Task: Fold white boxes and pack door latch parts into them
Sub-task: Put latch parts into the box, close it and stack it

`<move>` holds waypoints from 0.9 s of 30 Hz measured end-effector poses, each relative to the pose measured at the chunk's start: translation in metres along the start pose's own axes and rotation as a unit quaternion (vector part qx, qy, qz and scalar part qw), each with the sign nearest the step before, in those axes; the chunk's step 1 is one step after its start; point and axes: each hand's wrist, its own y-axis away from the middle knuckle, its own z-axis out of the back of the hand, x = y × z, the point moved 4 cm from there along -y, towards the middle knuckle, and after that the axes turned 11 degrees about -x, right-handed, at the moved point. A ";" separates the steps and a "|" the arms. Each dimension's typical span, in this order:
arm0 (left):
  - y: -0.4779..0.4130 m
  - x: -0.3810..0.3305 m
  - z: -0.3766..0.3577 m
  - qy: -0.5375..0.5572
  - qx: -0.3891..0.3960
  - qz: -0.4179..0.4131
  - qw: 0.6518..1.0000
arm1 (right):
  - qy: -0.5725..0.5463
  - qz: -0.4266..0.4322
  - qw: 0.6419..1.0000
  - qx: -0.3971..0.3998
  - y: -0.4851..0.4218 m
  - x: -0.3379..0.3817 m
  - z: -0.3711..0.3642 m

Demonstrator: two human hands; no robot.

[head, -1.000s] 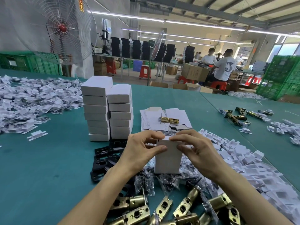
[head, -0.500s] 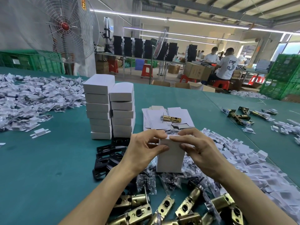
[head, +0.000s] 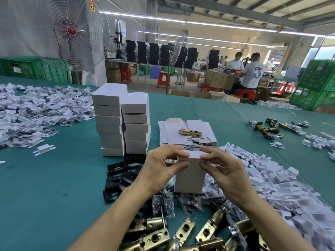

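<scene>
The workshop was long and strip-lit. A large caged fan [head: 70, 30] stood at the far left, green crates [head: 317, 84] were piled at the right, and two seated people [head: 252, 73] worked at a distant bench. A teal tabletop [head: 45, 187] filled the near field.

In the head view, the white box [head: 189, 176] stood upright on end near the middle of the tabletop. Its base rested among small clear bags [head: 163, 203] of dark parts. The left hand [head: 159, 171] held the box's upper left edge, its grip narrowed so that the thumb lay on the front face and the fingers curled over the top. The right hand [head: 226, 173] mirrored it on the upper right edge, thumb in front and fingers bent over the closed top flap.

Just behind the hands lay a pile of flat box blanks [head: 174, 133] with one brass latch [head: 191, 132] lying across them. To the left of that pile rose two stacks of folded boxes [head: 108, 120], side by side and touching. Black plates [head: 117, 176] lay scattered at their foot, near the left wrist. More brass latch bodies [head: 183, 230] were heaped at the near edge, between the forearms. White plastic pieces [head: 281, 187] spread in a drift along the right side, and a second heap [head: 27, 113] covered the far left of the tabletop.
</scene>
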 end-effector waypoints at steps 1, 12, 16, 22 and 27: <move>0.000 0.000 0.000 0.003 -0.002 0.009 1.000 | -0.014 -0.015 1.000 0.011 0.002 -0.002 -0.001; -0.004 0.009 0.001 0.025 0.018 0.182 0.983 | -0.157 -0.143 0.975 -0.060 -0.003 0.007 -0.012; -0.007 -0.002 0.002 0.096 -0.041 0.225 0.969 | -0.244 -0.218 0.935 -0.133 -0.018 0.018 -0.026; -0.014 -0.012 0.017 0.061 -0.106 0.170 0.978 | -0.302 -0.260 0.911 -0.109 -0.025 0.026 -0.051; -0.017 -0.017 0.025 0.054 -0.131 0.190 0.972 | -0.290 -0.290 0.910 -0.069 -0.035 0.030 -0.058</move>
